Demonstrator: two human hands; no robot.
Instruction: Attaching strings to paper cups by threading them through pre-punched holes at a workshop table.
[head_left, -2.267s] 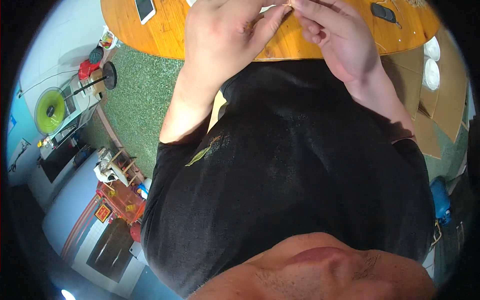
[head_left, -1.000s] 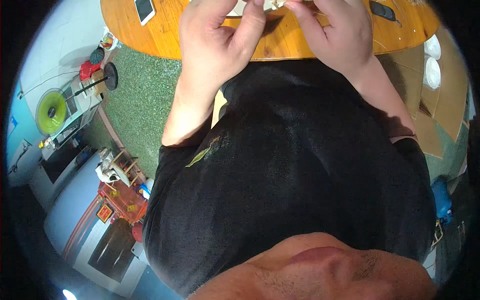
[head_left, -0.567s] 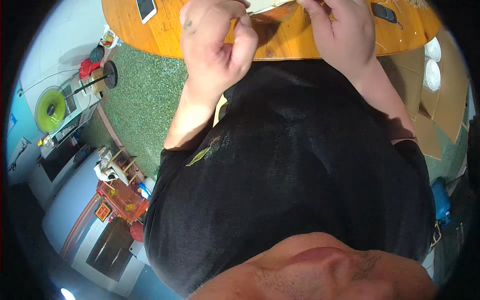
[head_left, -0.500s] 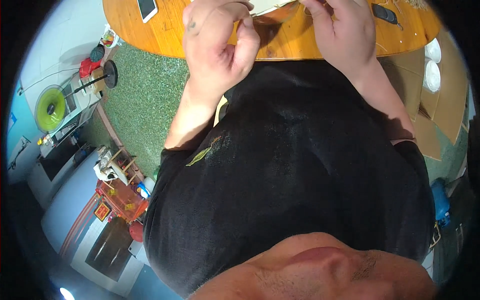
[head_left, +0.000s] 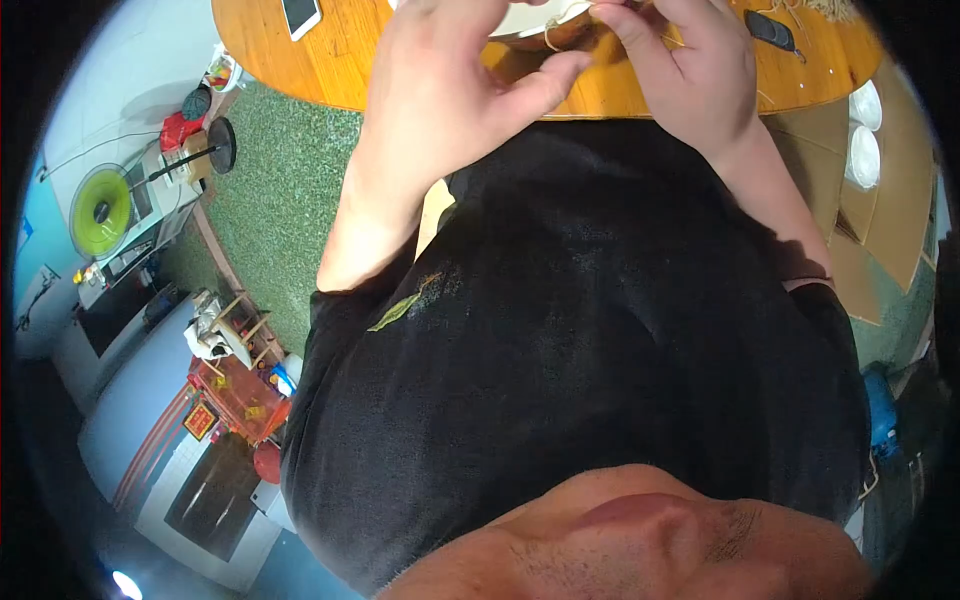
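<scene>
The right hand pinches a thin pale string with its thumb and finger tips. The string curls out to the left of those tips, then bends down close to the tip of the left thumb. The left hand has its thumb stuck out, away from its other fingers. The picture cuts those off, so I can't tell if they hold anything. 1 white thing sits between the 2 hands' fingers.

Red-and-yellow sign: at the edge of the red table; its marks are too small for you.
Readable text: none.
</scene>
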